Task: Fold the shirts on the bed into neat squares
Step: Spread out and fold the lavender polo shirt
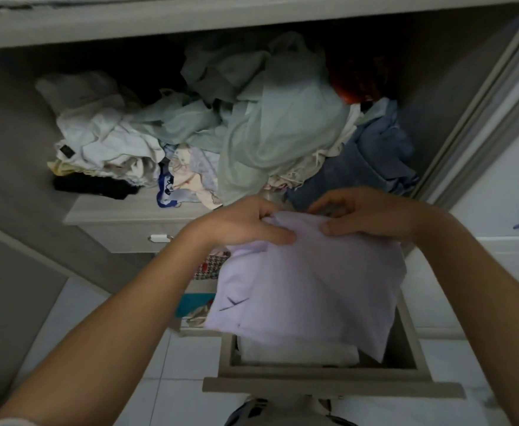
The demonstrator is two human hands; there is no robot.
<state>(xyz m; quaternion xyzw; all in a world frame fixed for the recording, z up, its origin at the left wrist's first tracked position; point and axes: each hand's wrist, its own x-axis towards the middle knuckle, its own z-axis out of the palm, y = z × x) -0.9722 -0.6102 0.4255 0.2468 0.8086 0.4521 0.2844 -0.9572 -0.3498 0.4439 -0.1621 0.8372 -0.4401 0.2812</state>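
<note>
Both hands, left hand (246,224) and right hand (365,215), pinch the lilac shirt (310,290) above an open drawer (329,372).

No words, brand names or numbers can be read anywhere. The only sign is a small dark cross-shaped mark, like an X of two crossing strokes, near the lower left corner of the pale lilac folded shirt (307,290). A small dark square label sits on the crumpled white garment (98,139) on the wardrobe shelf, but whatever is printed on it is too small and blurred to make out.
</note>
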